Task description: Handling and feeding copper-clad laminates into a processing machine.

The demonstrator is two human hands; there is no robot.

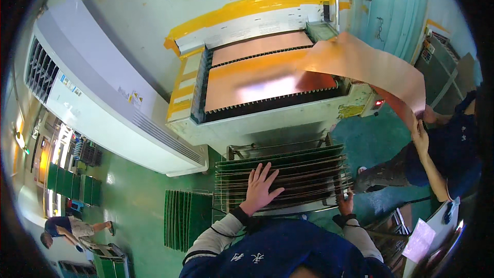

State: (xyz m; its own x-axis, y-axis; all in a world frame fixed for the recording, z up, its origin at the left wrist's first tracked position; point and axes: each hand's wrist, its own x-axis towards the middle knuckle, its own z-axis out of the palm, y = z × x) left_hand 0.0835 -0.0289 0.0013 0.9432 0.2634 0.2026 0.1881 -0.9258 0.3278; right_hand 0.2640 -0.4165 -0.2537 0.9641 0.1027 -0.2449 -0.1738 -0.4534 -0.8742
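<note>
A wire rack of thin green boards point(288, 175) with copper-coloured edges stands right in front of me. My left hand point(261, 189) lies over the boards' near edges at the rack's left half, palm down and fingers spread, gripping nothing. At the rack's right end my right hand point(346, 203) touches the boards' edge region, its fingers apart; the fingertips are partly lost in shadow. Both forearms wear light sleeves with dark cuffs.
Beyond the rack is a machine point(247, 128) with copper sheets point(252, 85) on its rollers. To the right a co-worker point(442, 149) holds a bent copper sheet point(378, 67). More green boards point(188, 219) stand at left, below a white air conditioner point(118, 108). Another person point(74, 229) is far left.
</note>
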